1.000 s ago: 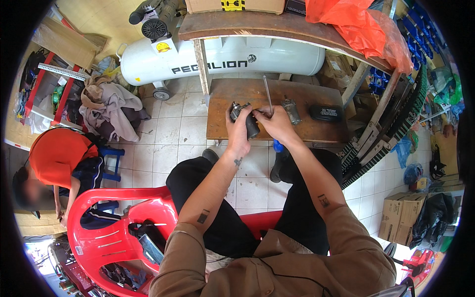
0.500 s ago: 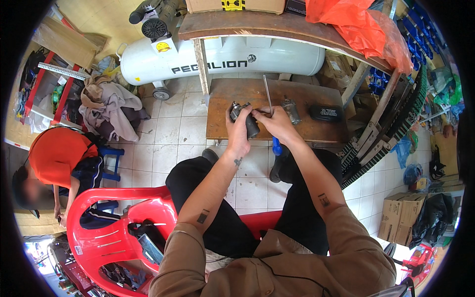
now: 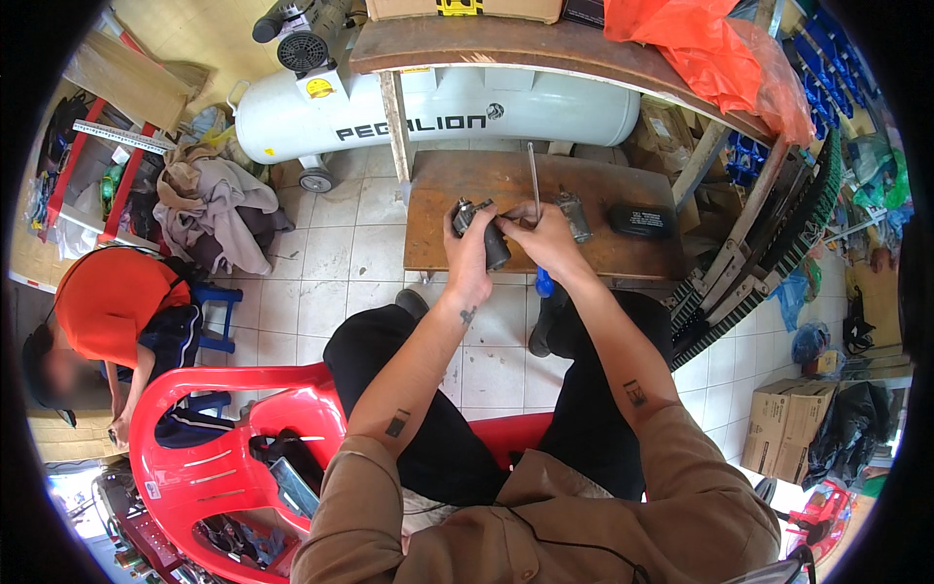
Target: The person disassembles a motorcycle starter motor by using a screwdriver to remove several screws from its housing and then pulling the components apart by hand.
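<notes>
A dark grey cylindrical metal part, like a small motor (image 3: 498, 255), is gripped in my left hand (image 3: 469, 261) above the near edge of a low wooden bench (image 3: 443, 195). Close beside it, my right hand (image 3: 553, 243) is closed around a screwdriver (image 3: 544, 282). The blue handle hangs below my palm and the metal shaft points up and away. My right thumb and fingertips reach to the part's upper end; what they touch there is too small to make out. On the bench, just beyond my right hand, lies a similar greyish metal part (image 3: 576, 218).
A black case (image 3: 640, 221) sits on the bench's right side. Above runs a wooden shelf (image 3: 545, 51), with a white air tank (image 3: 292, 122) behind. At left stand a red plastic chair (image 3: 175, 467) and a bent-over person in orange (image 3: 122, 302). Black cable chain (image 3: 749, 292) curves at right.
The screwdriver has tilted a little, its shaft tip shifting slightly right. Both hands stay almost where they were, still holding the same things.
</notes>
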### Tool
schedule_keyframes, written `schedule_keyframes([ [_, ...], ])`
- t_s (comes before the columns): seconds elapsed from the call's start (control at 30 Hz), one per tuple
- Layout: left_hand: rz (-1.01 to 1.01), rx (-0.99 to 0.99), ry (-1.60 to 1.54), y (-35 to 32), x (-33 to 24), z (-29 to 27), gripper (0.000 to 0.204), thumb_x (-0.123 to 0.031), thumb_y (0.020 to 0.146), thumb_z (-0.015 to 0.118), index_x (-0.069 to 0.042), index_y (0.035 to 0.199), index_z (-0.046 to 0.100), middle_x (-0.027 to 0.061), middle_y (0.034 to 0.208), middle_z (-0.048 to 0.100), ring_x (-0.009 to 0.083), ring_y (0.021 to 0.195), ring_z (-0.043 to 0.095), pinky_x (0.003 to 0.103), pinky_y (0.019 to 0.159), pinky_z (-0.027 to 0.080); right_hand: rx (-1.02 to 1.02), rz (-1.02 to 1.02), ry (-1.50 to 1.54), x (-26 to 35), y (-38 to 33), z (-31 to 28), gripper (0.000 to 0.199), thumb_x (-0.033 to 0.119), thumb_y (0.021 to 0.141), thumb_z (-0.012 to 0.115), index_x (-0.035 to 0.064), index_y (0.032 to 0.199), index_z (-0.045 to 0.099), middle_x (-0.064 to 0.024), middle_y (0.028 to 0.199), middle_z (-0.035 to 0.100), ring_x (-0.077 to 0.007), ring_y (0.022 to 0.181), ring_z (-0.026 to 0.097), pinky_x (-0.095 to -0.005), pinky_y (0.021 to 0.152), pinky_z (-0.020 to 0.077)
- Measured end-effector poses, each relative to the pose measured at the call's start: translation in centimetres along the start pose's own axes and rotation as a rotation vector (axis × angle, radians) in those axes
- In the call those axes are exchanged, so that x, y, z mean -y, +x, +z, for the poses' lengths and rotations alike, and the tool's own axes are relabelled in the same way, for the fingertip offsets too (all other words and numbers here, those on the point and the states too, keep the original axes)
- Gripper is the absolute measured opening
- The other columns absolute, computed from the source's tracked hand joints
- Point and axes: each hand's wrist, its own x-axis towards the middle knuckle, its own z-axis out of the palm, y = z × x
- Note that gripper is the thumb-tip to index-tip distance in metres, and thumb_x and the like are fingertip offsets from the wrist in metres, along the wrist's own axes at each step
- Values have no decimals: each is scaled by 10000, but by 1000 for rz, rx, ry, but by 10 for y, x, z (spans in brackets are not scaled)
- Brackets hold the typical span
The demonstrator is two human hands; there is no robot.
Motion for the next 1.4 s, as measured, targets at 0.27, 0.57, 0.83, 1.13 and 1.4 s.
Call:
schedule_keyframes([
  [0.27, 12, -43, -74, 13, 0, -3, 459, -216, 822, 774, -91, 1180, 516, 82, 991, 611, 181, 835, 630, 330, 679, 560, -31, -22, -143, -4, 3, -6, 341, 225, 836, 788, -77, 967, 700, -199, 899, 738, -279, 832, 718, -358, 783, 538],
  [0.57, 35, -79, -64, 18, -22, -14, 705, -162, 777, 817, -70, 1343, 406, 96, 1035, 613, 186, 862, 636, 330, 727, 572, -80, 80, -714, -37, 16, 10, 306, 247, 866, 747, -3, 1036, 698, -215, 981, 712, -398, 987, 671, -474, 874, 532],
  [0.83, 40, -124, -61, 12, -22, -11, 635, -139, 784, 809, -71, 1273, 409, 103, 977, 617, 214, 780, 646, 340, 687, 567, -88, 174, -621, -68, 26, 17, 279, 230, 852, 771, -7, 984, 706, -216, 1009, 716, -401, 1009, 671, -466, 867, 535],
  [1.13, 0, -117, -85, 16, -29, -14, 890, -169, 761, 825, -74, 1447, 267, 108, 1054, 600, 206, 796, 633, 335, 700, 530, -147, 195, -500, -40, 29, -2, 496, 401, 959, 604, 3, 1247, 542, -287, 1066, 681, -457, 1054, 642, -498, 922, 490],
  [1.4, -34, -17, -269, 29, -38, -23, 475, -498, 934, 505, -60, 1077, 623, 117, 952, 661, 236, 878, 627, 361, 753, 537, -95, 26, 264, -3, 8, -26, 314, 381, 1082, 428, 70, 1123, 411, -53, 923, 499, -140, 711, 507, -277, 627, 419],
])
